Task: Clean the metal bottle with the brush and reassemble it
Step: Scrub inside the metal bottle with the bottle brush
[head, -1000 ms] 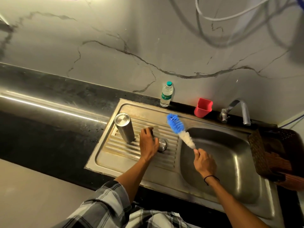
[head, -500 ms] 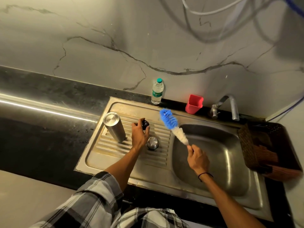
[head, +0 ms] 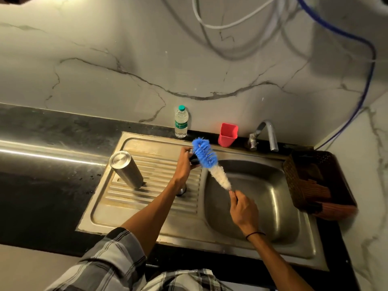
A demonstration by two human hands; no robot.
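The metal bottle (head: 126, 169) stands upside down on the ribbed drainboard (head: 147, 206), left of my hands. My left hand (head: 184, 164) grips a small black stopper (head: 194, 161) lifted above the drainboard. My right hand (head: 243, 208) holds the brush (head: 210, 162) by its handle over the sink basin (head: 273, 206). The brush's blue bristle end lies against the stopper; its white part runs down toward my right hand. A round metal cap (head: 181, 191) sits on the drainboard, partly hidden under my left forearm.
A plastic water bottle (head: 181, 121) and a red cup (head: 227, 135) stand at the back edge by the marble wall. The tap (head: 266, 133) arches over the basin. A dark woven basket (head: 315, 181) sits at the right. Black countertop (head: 42, 185) extends left.
My left hand lifted the black stopper off the drainboard and carried it right to the brush head. The metal cap stayed on the drainboard. The camera view shifted.
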